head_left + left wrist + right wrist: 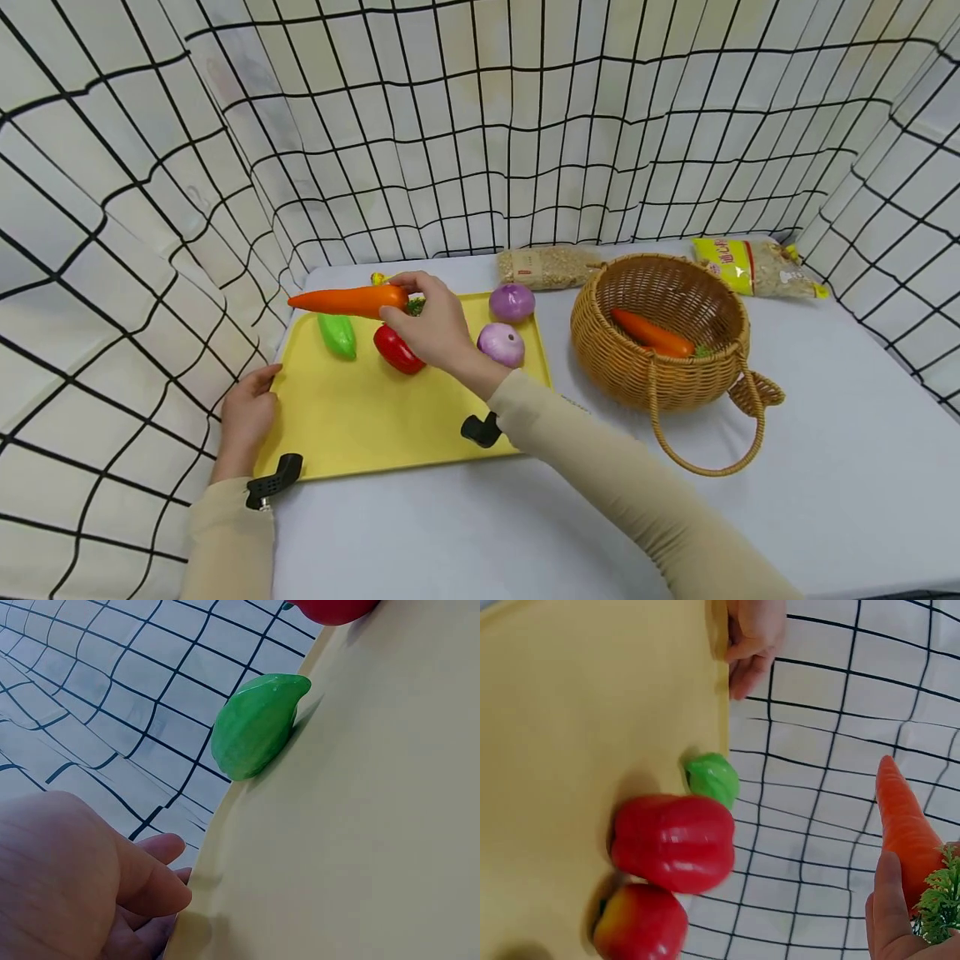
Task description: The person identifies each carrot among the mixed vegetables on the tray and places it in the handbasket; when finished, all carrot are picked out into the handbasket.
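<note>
My right hand [435, 325] grips an orange carrot [348, 301] near its leafy green end, above the far part of a yellow tray [360, 425]. The carrot points left; its tip shows in the right wrist view. At the tray's left rim, my left hand [250, 412] holds the edge, thumb and fingertips right at it. On the tray lie a green pepper-like vegetable [337, 336], a red bell pepper [399, 350] and two purple onions, a darker one [512, 302] and a paler one [501, 343]. In the right wrist view, a red and yellow apple-like fruit [641, 924] sits beside the bell pepper.
A wicker basket [615, 367] with a carrot [652, 332] inside stands right of the tray, its handle [723, 471] hanging forward. Behind lie a bag of grain [547, 267] and a yellow-labelled bag [757, 268]. Black-gridded white cloth [480, 167] encloses the table's back and sides.
</note>
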A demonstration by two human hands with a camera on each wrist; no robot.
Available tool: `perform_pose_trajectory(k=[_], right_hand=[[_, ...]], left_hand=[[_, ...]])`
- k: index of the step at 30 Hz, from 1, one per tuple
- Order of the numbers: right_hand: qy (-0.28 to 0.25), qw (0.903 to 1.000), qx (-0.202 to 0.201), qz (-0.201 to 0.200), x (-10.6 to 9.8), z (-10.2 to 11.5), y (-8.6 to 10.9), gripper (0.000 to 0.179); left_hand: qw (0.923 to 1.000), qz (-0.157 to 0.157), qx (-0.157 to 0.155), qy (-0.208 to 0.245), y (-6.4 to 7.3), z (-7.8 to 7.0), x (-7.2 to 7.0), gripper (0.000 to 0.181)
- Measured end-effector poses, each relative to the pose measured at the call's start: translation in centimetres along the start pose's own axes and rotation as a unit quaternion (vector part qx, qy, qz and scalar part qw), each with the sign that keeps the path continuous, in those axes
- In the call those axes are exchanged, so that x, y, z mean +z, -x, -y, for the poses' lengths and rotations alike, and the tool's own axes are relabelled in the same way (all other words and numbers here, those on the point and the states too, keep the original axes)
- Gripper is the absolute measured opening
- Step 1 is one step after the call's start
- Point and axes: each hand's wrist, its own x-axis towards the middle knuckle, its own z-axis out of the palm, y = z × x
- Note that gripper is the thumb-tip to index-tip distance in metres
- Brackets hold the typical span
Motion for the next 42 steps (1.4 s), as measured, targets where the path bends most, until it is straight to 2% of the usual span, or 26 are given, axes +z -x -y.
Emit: perform_pose_trajectory(k=[5, 11, 17, 23, 29, 34, 38, 42], right_hand=[[-0.02, 0.9996, -0.008, 0.016, -3.6, 0.9, 0.7, 0.037], [-0.02, 0.9995, -0.009, 0.025, -8.4, 1.3, 1.2, 0.038], [0.015, 0.9997, -0.017, 0.0, -14.0, 1.2, 1.6, 0.041], [0.053, 0.9985, 0.001, -0.012, -19.2, -0.2, 2.0, 0.043], [0.032, 0.9983, 0.048, -0.002, -24.3, -1.9, 3.1, 0.048], [0.032, 0.9955, 0.089, -0.012, -28.4, -2.8, 4.4, 0.049], [0.044, 0.9949, 0.088, -0.023, -31.0, -3.7, 5.1, 0.048], [0.073, 0.9931, 0.091, -0.013, -33.3, -4.6, 5.6, 0.049]], left_hand=[[0.9999, -0.002, -0.009, 0.007, -0.2, 0.1, -0.2, 0.058], [0.9997, -0.003, -0.02, 0.009, -0.1, 0.2, -0.3, 0.056], [1.0, -0.003, -0.004, 0.006, -0.2, 0.0, -0.1, 0.052], [1.0, -0.007, -0.005, -0.004, -0.1, 0.0, -0.4, 0.052], [1.0, 0.0, -0.004, 0.0, 0.1, -0.2, -0.4, 0.051], [1.0, 0.0, 0.002, -0.001, 0.1, -0.6, -0.3, 0.05], [1.0, 0.003, -0.005, 0.001, 0.2, -0.7, -0.3, 0.05], [1.0, 0.001, -0.01, 0.001, 0.3, -0.5, -0.3, 0.05]])
